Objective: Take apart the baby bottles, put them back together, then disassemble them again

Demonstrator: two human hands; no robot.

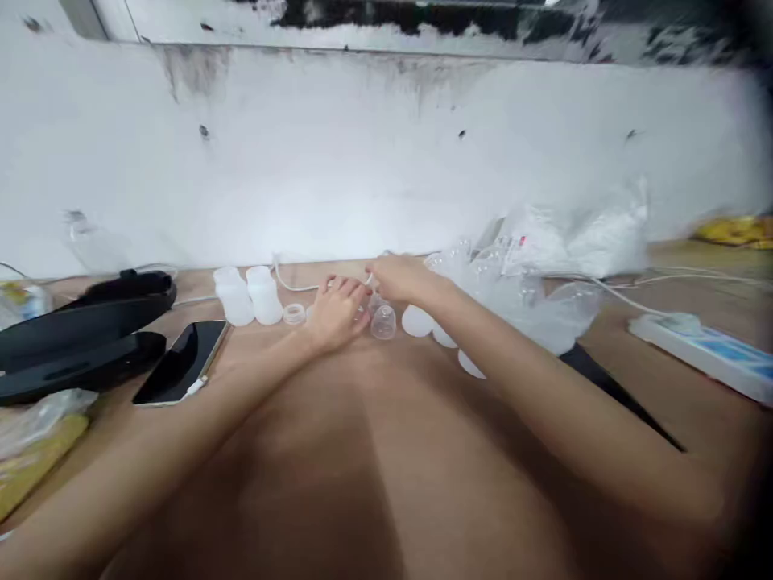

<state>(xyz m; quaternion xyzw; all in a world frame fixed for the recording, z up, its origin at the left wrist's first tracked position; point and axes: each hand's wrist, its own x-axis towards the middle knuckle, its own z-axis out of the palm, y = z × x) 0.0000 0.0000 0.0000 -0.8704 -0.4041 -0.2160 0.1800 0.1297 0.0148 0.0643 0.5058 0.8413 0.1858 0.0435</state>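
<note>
Palm down at the middle of the table, my left hand (339, 312) has its fingers curled around a small clear plastic piece, partly hidden by the thumb and fingers. Beside it, my right hand (395, 278) reaches in from the right with bent fingers pointing down; its fingertips are blurred, so what they hold is hidden. Just in front of the right hand stands a clear dome-shaped cap (383, 323). A translucent ring (294, 314) lies left of my left hand. Two white plastic bottles (264, 296) stand farther left. Several rounded white pieces (416, 321) lie under my right forearm.
A phone (181, 362) with a cable plugged in lies left, near a black curved object (78, 338). Clear plastic bags (543, 310) and a white bag (573, 242) are piled right. A power strip (706, 350) sits far right. A white wall (338, 161) rises behind.
</note>
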